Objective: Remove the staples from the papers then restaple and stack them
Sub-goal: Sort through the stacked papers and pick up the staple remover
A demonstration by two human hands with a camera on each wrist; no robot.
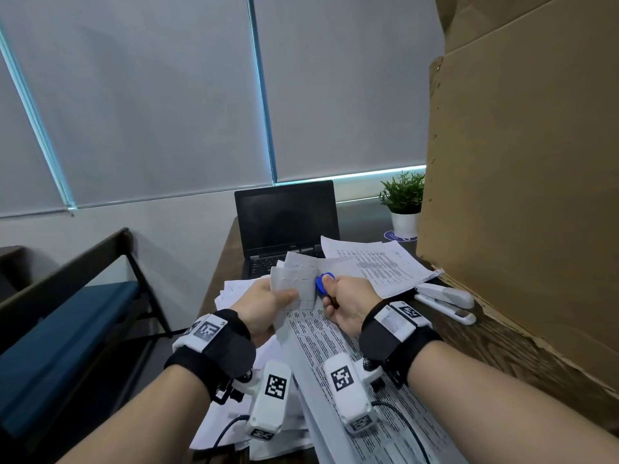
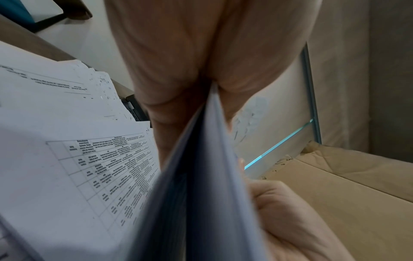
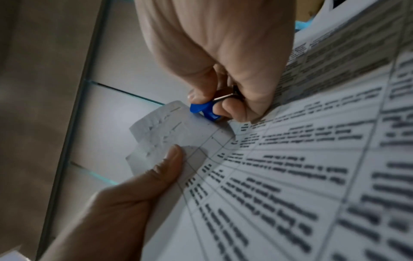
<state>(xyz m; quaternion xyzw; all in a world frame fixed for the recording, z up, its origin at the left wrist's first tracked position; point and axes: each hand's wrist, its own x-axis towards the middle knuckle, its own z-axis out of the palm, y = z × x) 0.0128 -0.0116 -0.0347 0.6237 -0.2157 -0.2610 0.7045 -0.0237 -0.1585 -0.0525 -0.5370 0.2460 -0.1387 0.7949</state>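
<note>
My left hand (image 1: 268, 303) pinches the raised corner of a printed paper set (image 1: 298, 279), thumb on top. The same corner (image 3: 178, 127) shows several staple marks in the right wrist view, with the left thumb (image 3: 170, 162) pressing it. My right hand (image 1: 345, 296) grips a blue staple remover (image 1: 325, 283), whose blue tip (image 3: 204, 109) touches the corner's edge. In the left wrist view the held sheets (image 2: 201, 176) run edge-on between thumb and fingers. A white stapler (image 1: 447, 300) lies on the desk to the right. More printed papers (image 1: 378, 262) lie beyond.
An open black laptop (image 1: 284, 226) stands at the back of the wooden desk (image 1: 502, 346). A potted plant (image 1: 403, 202) is at the back right. A tall cardboard box (image 1: 519, 195) walls the right side. Loose sheets (image 1: 231, 293) lie at left; a blue-cushioned bench (image 1: 67, 329) stands beside the desk.
</note>
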